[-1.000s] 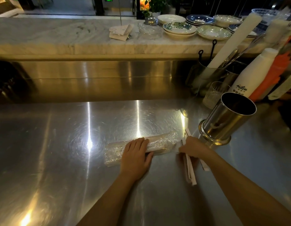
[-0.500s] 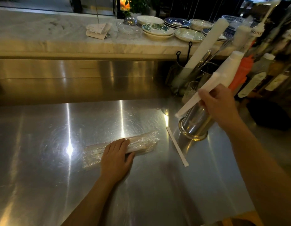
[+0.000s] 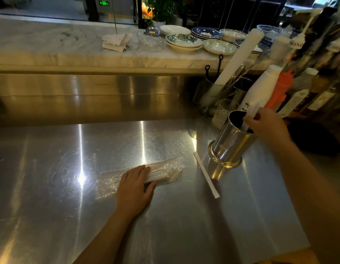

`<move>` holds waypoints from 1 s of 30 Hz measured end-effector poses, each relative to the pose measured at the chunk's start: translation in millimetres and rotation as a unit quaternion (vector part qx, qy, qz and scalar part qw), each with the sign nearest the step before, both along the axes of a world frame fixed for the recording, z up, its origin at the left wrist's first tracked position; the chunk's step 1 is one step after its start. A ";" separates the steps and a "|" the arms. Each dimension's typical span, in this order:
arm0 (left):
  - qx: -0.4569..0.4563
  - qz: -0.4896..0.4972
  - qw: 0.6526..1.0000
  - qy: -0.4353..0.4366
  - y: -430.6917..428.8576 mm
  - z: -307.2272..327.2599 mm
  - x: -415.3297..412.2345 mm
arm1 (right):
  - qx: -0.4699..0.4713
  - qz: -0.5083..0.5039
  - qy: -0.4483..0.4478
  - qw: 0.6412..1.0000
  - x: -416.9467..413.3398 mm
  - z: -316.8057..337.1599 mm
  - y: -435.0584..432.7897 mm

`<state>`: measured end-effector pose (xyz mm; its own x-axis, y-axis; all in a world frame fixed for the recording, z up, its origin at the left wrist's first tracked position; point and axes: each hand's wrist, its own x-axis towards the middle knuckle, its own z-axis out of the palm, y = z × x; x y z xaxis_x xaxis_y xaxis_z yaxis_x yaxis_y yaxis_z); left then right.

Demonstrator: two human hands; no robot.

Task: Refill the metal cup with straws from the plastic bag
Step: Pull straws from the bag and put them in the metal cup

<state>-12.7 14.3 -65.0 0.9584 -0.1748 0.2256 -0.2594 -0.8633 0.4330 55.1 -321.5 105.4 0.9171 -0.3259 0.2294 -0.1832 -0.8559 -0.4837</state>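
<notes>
Since the earlier frame our right hand has come down from above the cup, and the straws it carried now dip into the cup's mouth; our left hand has stayed on the bag.

Left to right:
- Steel counter, bare and glaring at left.
- Bag, clear plastic, lies flat near the counter's middle, long axis running left to right. Wrapped straws show through it.
- Left hand rests palm down on the bag, fingers spread flat, pressing it to the counter. Not gripping.
- Loose straw lies on the counter between bag and cup, apart from both.
- Cup, tall steel cylinder on a flared base, right of the bag, appears tilted in this wide view.
- Right hand at the cup's rim, fingers pinching the white straws; their lower ends are inside the cup.

Handling, our judgement: paper-wrapped straws are very light, stiff along their length but easily creased, so we take them as a bundle near the middle. The film bag is soft and slippery on steel and needs pinning while we draw from its open right end.
</notes>
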 end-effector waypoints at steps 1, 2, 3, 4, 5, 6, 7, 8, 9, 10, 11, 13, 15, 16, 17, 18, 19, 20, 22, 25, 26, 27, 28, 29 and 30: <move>0.000 0.001 1.000 0.000 0.2 0.4 -0.4 | -0.016 0.006 0.024 1.000 2.7 0.9 -1.4; 0.001 0.001 1.000 0.000 0.4 0.8 -0.6 | -0.028 0.007 0.037 0.999 5.0 2.2 -2.4; 0.001 0.001 1.000 0.002 0.5 1.3 -0.6 | -0.032 0.004 0.039 0.999 7.2 3.8 -3.3; 0.001 0.001 1.000 0.004 0.2 1.9 -0.7 | -0.026 0.000 0.030 0.999 8.5 5.6 -4.1; 0.001 0.002 1.000 0.006 -0.1 2.5 -0.8 | -0.018 -0.001 0.013 1.000 9.0 7.1 -4.6; 0.000 0.003 1.000 0.006 -0.5 3.1 -0.9 | -0.012 0.003 -0.012 1.000 8.7 8.4 -4.5; -0.001 0.003 1.000 0.006 -0.9 3.6 -1.1 | -0.007 0.013 -0.040 0.999 7.8 9.5 -3.5; -0.001 0.003 1.000 0.006 -1.1 4.2 -1.2 | -0.002 0.026 -0.068 0.997 6.3 10.7 -1.1; -0.001 0.003 1.000 0.007 -1.4 4.8 -1.3 | 0.006 0.041 -0.092 0.995 4.0 11.8 2.7; 0.000 0.002 1.000 0.009 -1.4 5.1 -1.2 | 0.017 0.057 -0.114 0.992 1.0 13.2 8.1; -0.001 0.002 1.000 0.012 -1.5 5.3 -1.2 | 0.030 0.073 -0.132 0.988 -2.7 14.1 14.8; -0.003 0.002 1.000 0.013 -1.5 5.5 -1.4 | 0.062 0.104 -0.153 0.981 -9.8 13.6 29.3; -0.001 0.004 1.000 0.009 -1.6 5.6 -1.9 | 0.101 0.137 -0.141 0.975 -14.3 7.1 44.3; 0.001 0.004 1.000 0.007 -1.7 5.7 -2.0 | 0.110 0.153 -0.126 0.974 -15.1 1.5 51.6; 0.002 0.004 1.000 0.007 -1.9 6.0 -1.8 | 0.110 0.166 -0.106 0.974 -14.8 -5.7 58.1; 0.002 0.004 1.000 0.008 -2.0 6.3 -1.5 | 0.106 0.177 -0.082 0.975 -13.8 -14.5 64.1; 0.003 0.004 1.000 0.009 -2.2 6.4 -1.2 | 0.101 0.187 -0.058 0.975 -12.1 -24.5 69.3; 0.005 0.004 1.000 0.008 -2.3 6.3 -1.0 | 0.098 0.191 -0.034 0.976 -10.4 -35.2 73.6; 0.009 0.002 1.000 0.007 -2.4 6.2 -1.4 | 0.087 0.185 0.018 0.979 -7.3 -58.7 79.0; 0.009 0.000 1.000 0.010 -2.1 6.4 -1.5 | 0.041 0.171 0.085 0.981 -4.4 -94.2 80.4; 0.008 0.000 1.000 0.010 -2.1 6.3 -1.5 | 0.029 0.164 0.104 0.980 -3.9 -104.1 79.8; 0.007 0.001 1.000 0.010 -2.1 6.0 -1.4 | 0.021 0.152 0.125 0.980 -3.6 -112.6 79.4; 0.006 0.002 1.000 0.011 -2.0 5.7 -1.4 | 0.015 0.137 0.146 0.980 -3.8 -119.6 79.6; 0.004 0.004 1.000 0.013 -2.0 5.5 -1.4 | 0.013 0.125 0.167 0.978 -4.7 -124.7 80.6; 0.002 0.005 1.000 0.014 -2.0 5.3 -1.2 | 0.012 0.117 0.188 0.975 -5.5 -128.9 81.9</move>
